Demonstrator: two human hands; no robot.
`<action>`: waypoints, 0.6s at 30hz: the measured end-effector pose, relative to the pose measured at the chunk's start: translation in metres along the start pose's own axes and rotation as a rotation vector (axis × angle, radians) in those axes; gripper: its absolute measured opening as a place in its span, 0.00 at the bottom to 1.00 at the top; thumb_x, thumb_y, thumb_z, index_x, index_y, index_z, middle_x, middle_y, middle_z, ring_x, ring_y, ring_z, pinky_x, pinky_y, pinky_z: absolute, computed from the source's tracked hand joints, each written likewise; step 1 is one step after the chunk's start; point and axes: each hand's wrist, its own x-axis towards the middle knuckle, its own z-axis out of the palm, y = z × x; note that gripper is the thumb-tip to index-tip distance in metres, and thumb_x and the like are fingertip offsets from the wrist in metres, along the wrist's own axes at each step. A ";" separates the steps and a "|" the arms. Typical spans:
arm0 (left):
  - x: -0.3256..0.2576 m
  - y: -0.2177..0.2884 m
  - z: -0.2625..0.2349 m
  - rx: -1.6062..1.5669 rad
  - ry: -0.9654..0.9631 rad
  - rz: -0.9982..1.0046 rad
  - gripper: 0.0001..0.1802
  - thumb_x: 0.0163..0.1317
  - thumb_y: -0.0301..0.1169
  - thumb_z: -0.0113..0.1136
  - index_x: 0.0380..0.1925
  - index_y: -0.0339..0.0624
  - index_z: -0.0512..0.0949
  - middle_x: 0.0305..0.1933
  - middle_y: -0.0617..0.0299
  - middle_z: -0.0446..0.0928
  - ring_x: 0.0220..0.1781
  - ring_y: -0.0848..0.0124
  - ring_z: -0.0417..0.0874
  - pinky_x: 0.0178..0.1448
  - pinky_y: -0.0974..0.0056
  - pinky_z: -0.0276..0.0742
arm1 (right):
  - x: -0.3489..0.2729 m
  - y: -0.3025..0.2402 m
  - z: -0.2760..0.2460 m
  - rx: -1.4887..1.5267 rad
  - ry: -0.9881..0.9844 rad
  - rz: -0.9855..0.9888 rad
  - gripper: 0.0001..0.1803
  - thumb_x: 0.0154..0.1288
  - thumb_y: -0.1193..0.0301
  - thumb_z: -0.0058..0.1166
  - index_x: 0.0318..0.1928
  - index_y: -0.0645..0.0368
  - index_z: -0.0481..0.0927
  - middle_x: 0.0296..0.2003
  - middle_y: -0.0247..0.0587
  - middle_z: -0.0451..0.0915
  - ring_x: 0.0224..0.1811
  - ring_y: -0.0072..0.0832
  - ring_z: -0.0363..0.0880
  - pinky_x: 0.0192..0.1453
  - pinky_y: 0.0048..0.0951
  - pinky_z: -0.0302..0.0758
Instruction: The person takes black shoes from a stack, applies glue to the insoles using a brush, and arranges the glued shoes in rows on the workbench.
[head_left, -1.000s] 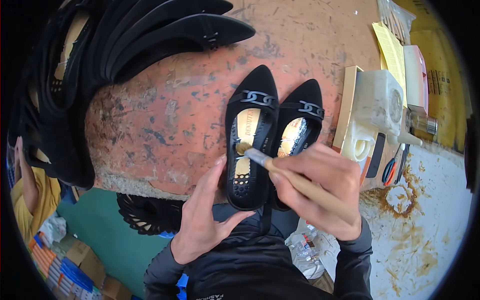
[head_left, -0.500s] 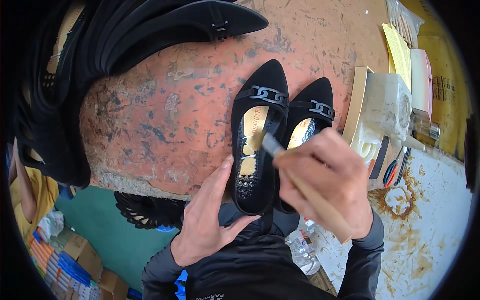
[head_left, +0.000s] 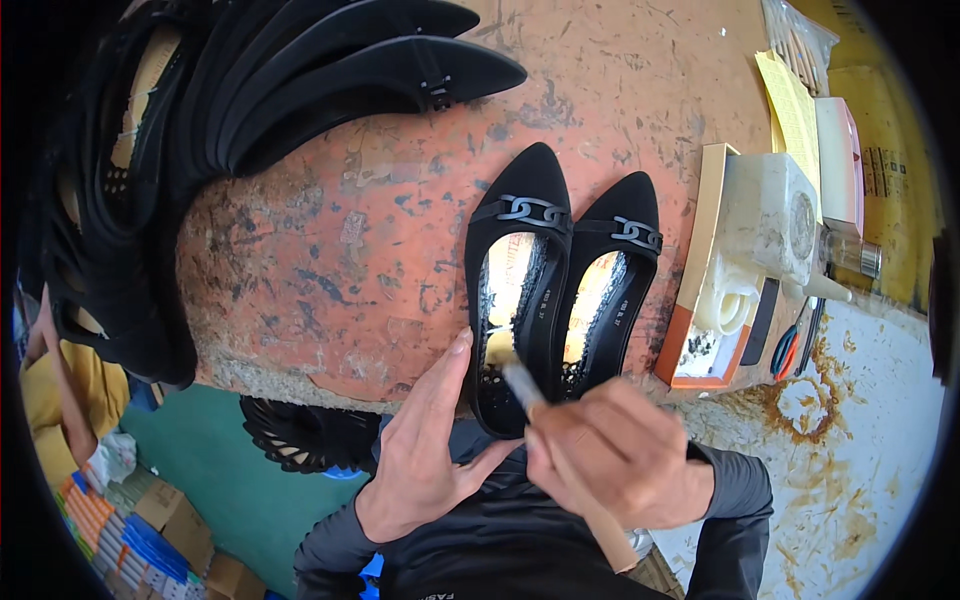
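Two black pointed flat shoes with grey chain trims lie side by side at the table's near edge, toes pointing away. Against the left side and heel of the left shoe [head_left: 521, 180] rests my left hand [head_left: 420, 450], its thumb and fingers spread apart. My right hand [head_left: 610, 450] is closed round the wooden handle of a brush [head_left: 570, 490]. The brush tip is inside the left shoe, on the insole near the heel, where a shiny wet-looking coat shows. The right shoe [head_left: 620, 205] stands close beside it, its heel partly behind my right hand.
Many black shoes [head_left: 330, 100] are stacked along the table's left. At the right are a shallow box [head_left: 675, 340], a dirty white plastic container [head_left: 765, 210], scissors [head_left: 785, 350] and a yellow paper [head_left: 790, 110]. A person in yellow [head_left: 60, 400] shows at the far left; cartons [head_left: 175, 520] stand below.
My right hand has drawn the brush back from mid-insole toward the heel, closer to me. My left hand stays against the shoe. The view has shifted slightly.
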 end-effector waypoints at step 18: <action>0.033 -0.023 0.049 0.538 0.047 0.781 0.22 0.64 0.55 0.76 0.45 0.53 0.83 0.37 0.68 0.70 0.45 0.68 0.76 0.54 0.55 0.70 | -0.045 0.030 -0.065 0.012 0.750 0.445 0.11 0.71 0.78 0.58 0.45 0.77 0.87 0.31 0.54 0.88 0.29 0.33 0.81 0.37 0.32 0.77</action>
